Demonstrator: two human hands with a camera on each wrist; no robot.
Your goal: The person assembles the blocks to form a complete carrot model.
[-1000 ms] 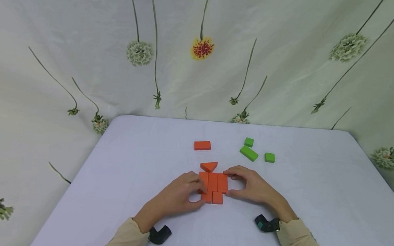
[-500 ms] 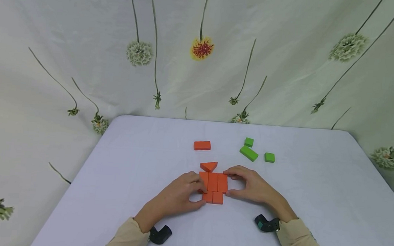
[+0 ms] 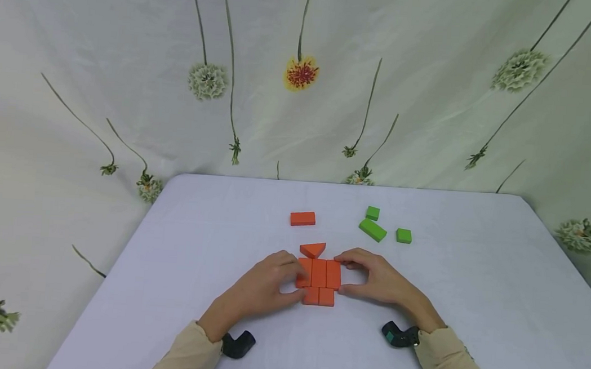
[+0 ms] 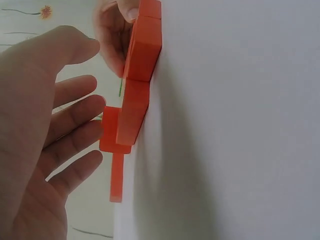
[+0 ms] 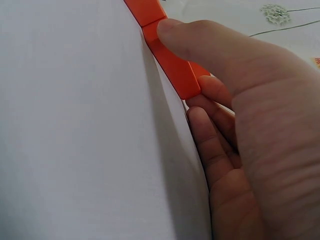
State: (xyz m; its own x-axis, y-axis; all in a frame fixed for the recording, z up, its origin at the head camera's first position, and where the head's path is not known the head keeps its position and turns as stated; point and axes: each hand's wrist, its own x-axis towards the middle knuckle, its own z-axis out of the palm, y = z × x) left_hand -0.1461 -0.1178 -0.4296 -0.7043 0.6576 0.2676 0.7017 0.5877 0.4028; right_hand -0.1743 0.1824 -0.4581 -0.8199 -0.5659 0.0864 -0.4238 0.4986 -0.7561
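Three upright orange rectangular blocks stand side by side mid-table: a left one (image 3: 302, 265), a middle one (image 3: 319, 273) and a right one (image 3: 333, 274). Two smaller orange square blocks (image 3: 318, 296) adjoin their near ends, and an orange triangular block (image 3: 313, 250) sits at the far side. My right hand (image 3: 378, 277) pinches the right rectangular block (image 5: 172, 65) lengthwise, thumb at its near corner and fingers at its far end. Beside the left blocks is my left hand (image 3: 261, 284); in the left wrist view its relaxed, spread fingers (image 4: 75, 117) hold nothing.
Farther back lies a loose orange rectangular block (image 3: 303, 219). To its right are a green oblong block (image 3: 373, 230) and two small green blocks, one behind it (image 3: 373, 213) and one to the right (image 3: 403, 235). A flowered cloth (image 3: 431, 130) hangs beyond the white table (image 3: 212, 219).
The two small square blocks shifted slightly right between the first and second frames. Now my left hand has let go and drawn a little to the left. My right hand stays in place.
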